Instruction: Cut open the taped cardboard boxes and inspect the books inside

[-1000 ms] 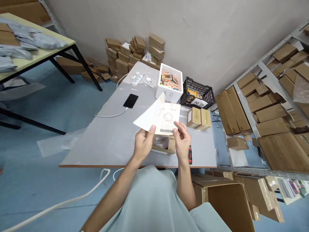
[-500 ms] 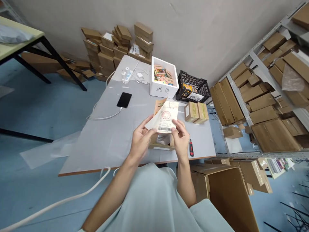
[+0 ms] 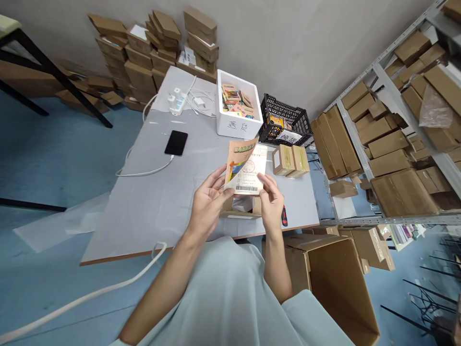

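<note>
A thin paperback booklet (image 3: 256, 174) is held up between both hands over the table. Its orange-pink cover curls over from the left, and the white page beneath shows a red round stamp and a barcode. My left hand (image 3: 209, 204) is closed on the left edge and lower corner, thumb in front. My right hand (image 3: 271, 199) pinches the lower right edge. Below the booklet sits an open cardboard box (image 3: 239, 211) with whitish plastic inside, partly covered by the hands. A red and black box cutter (image 3: 284, 217) lies just right of my right hand.
On the table (image 3: 144, 211) are a phone (image 3: 176, 142) on a white cable, a power strip (image 3: 177, 102), a white foam box (image 3: 237, 126) of booklets, a black crate (image 3: 286, 117) and two small cartons (image 3: 290, 161). Right stand a loaded shelf (image 3: 378, 144) and a large open carton (image 3: 338, 283).
The booklet's cover has swung back toward the left, showing more of its printed front over the page. Both hands keep their hold. The view has shifted slightly.
</note>
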The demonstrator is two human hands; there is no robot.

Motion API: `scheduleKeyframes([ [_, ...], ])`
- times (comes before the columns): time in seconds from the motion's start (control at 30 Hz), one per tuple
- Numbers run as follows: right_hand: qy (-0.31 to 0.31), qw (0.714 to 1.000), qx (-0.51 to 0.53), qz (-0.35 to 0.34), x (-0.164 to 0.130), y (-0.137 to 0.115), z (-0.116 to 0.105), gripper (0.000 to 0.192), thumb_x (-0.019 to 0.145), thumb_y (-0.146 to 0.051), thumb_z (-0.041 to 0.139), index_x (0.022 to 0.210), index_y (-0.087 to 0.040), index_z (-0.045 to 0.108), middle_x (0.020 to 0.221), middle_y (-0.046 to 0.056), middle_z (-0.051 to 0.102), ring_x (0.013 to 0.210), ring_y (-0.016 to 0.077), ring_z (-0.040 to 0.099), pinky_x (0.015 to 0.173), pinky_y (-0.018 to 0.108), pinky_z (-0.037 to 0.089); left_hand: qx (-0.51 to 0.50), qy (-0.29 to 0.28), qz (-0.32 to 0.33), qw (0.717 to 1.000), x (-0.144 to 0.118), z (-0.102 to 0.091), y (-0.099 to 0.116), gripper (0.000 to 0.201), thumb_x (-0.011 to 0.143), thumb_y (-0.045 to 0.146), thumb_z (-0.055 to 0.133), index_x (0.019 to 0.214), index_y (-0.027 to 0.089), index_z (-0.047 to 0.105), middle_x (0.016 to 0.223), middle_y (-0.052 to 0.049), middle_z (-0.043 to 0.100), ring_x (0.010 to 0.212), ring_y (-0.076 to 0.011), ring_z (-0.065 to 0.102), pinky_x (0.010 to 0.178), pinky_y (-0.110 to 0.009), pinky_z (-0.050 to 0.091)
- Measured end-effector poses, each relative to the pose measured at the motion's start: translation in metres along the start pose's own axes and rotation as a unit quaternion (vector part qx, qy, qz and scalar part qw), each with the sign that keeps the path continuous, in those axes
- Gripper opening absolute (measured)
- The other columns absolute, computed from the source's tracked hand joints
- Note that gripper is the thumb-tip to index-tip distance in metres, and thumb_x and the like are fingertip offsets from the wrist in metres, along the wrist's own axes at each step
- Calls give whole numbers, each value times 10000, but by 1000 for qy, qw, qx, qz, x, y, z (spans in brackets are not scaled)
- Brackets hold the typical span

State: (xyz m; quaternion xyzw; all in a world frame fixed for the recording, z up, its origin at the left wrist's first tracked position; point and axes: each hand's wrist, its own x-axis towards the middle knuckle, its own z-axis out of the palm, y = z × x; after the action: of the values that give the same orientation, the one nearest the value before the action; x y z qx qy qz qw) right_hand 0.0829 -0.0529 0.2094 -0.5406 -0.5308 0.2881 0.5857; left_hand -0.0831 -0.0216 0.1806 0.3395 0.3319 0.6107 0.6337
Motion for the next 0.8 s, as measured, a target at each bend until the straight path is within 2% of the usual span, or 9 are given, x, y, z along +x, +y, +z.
scheduleKeyframes([
  [0.17,1,1000,-18,7,6,5,-6,404,1013,-443,757,1363,-277,870,1497,127,782,1497,294,682,1210,443,636,4,-14,1,1000,7,8,-5,920,799,470,1069,1597,243,672,1570,-185,761,1408,-403,778,997,-441,755],
  [0.4,-5,1000,0,-1,20,24,-29,434,1055,-514,716,1379,-264,859,1523,134,760,1495,292,692,1250,467,625,22,-9,9,1000,13,29,-19,903,811,416,1040,1612,250,658,1574,-170,757,1478,-415,733,1082,-497,735],
  [0.6,-31,999,21,21,32,31,-56,484,1024,-500,754,1438,-265,837,1579,134,723,1478,295,700,1045,378,719,34,-5,7,999,16,57,-29,856,818,379,1004,1599,241,680,1560,-163,763,1541,-430,680,1123,-509,720],
  [0.67,-32,999,24,14,37,32,-66,468,1024,-480,748,1432,-272,842,1575,132,727,1488,294,693,1063,386,713,37,1,6,999,16,66,-33,872,808,370,1009,1604,239,677,1565,-168,758,1545,-432,677,1133,-512,715],
  [0.8,-33,999,15,3,47,35,-81,433,1023,-461,742,1407,-293,854,1540,119,754,1544,299,653,1204,447,651,32,11,6,999,17,80,-42,890,797,359,1020,1605,248,664,1583,-172,745,1509,-424,710,1120,-508,723],
])
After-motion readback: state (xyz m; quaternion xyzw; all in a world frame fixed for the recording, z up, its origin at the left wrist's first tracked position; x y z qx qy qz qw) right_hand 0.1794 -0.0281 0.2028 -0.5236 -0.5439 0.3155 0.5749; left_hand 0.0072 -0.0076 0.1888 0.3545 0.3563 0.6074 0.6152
